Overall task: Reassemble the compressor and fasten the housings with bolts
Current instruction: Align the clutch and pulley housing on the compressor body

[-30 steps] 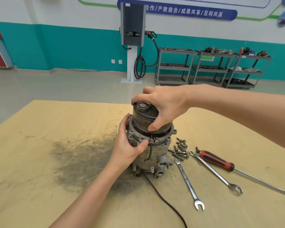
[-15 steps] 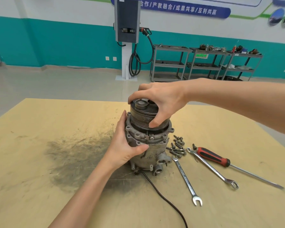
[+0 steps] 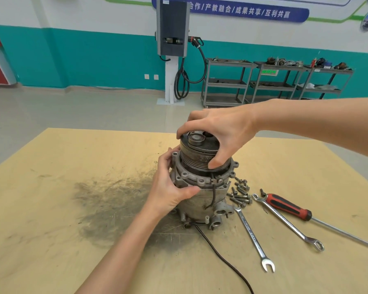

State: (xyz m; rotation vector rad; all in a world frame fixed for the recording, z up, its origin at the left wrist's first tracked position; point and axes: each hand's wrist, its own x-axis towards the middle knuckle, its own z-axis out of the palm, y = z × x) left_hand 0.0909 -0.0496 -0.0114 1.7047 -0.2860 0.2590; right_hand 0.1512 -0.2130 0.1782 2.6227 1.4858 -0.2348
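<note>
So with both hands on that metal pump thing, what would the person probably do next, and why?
Probably let go with the right hand and pick one bolt from the bolts beside the compressor. The pulley end looks seated on the housing, the flange holes look empty, and the left hand steadies the body.

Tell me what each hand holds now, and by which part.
The right hand grips the compressor by its grooved pulley at the top. The left hand holds the same compressor by the housing flange on its left side.
</note>
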